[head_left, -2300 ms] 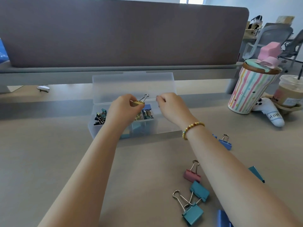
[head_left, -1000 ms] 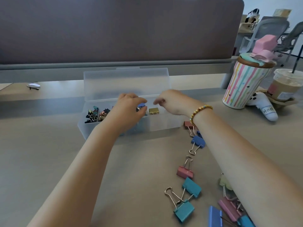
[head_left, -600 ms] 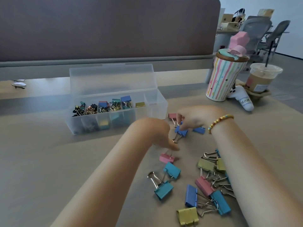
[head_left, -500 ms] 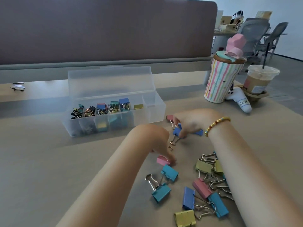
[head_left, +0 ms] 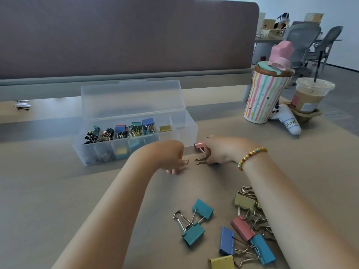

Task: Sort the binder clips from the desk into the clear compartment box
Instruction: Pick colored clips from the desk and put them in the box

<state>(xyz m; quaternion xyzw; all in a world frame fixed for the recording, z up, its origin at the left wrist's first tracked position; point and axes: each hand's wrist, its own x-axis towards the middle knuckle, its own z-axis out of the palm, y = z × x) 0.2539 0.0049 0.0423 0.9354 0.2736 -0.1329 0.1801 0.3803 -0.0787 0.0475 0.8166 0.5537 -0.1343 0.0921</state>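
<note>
Curling down onto desk (head_left: 58, 191) — left hand (head_left: 171, 156) pinches wire-handled clip (head_left: 186, 162); right hand (head_left: 223, 152) grips another clip (head_left: 201, 161).

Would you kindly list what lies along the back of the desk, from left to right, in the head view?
Glasses → clear compartment box → striped tumbler → white toy → iced coffee cup.
</note>
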